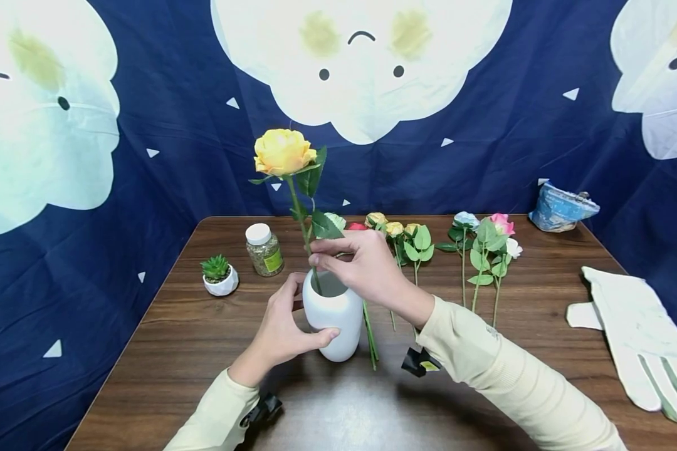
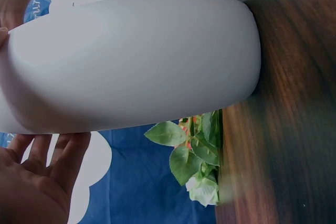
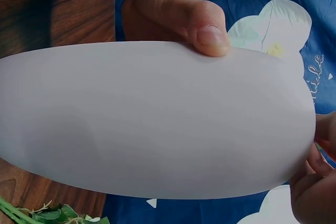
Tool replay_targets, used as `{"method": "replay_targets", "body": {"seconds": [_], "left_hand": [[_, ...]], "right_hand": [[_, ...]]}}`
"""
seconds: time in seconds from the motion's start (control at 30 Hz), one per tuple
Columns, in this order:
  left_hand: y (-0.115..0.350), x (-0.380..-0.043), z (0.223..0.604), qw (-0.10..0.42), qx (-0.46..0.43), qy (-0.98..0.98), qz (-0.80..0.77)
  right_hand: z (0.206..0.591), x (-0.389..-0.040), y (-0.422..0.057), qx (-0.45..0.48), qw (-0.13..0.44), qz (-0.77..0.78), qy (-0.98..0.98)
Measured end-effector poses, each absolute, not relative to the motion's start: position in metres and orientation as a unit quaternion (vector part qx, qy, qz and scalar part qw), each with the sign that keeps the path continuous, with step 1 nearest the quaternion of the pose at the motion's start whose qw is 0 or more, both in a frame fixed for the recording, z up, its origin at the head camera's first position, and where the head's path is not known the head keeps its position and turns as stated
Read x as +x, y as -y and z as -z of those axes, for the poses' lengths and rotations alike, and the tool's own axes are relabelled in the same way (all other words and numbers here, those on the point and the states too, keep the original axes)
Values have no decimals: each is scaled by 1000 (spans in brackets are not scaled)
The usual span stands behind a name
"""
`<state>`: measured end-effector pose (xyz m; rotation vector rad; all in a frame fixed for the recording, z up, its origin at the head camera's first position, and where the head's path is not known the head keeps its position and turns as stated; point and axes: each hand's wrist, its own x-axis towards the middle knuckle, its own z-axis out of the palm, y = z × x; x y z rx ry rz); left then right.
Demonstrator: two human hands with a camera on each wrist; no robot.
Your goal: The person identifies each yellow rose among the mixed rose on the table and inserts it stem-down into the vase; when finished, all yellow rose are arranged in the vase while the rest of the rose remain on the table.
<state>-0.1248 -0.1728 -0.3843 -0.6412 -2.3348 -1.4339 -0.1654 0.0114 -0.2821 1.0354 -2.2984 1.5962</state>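
Observation:
A white vase (image 1: pixel 334 319) stands upright on the brown wooden table, its mouth facing up. My left hand (image 1: pixel 286 326) grips it from the left, thumb across the front and fingers behind; the right wrist view shows that thumb (image 3: pixel 211 35) pressed on the wall. Between thumb and fingers, my right hand (image 1: pixel 367 263) pinches the green stem of a yellow rose (image 1: pixel 284 153) just above the rim. The stem's lower end is inside the vase mouth, its tip hidden by the wall. In the left wrist view the vase (image 2: pixel 131 61) fills most of the picture.
Behind the vase lie several artificial flowers, yellow roses (image 1: pixel 394 228) among them, with blue, pink (image 1: pixel 502 224) and white ones further right. A small potted succulent (image 1: pixel 220 275) and a lidded jar (image 1: pixel 264 250) stand left. White gloves (image 1: pixel 637 338) and a blue bag (image 1: pixel 561 208) lie right.

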Motion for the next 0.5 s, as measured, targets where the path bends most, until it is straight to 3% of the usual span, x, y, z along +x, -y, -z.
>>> {"method": "replay_targets", "body": {"seconds": [0.5], "left_hand": [[173,-123,382,147,-215,825,501]], "right_hand": [[285,-169,-12,365,102,-501,778]]}}
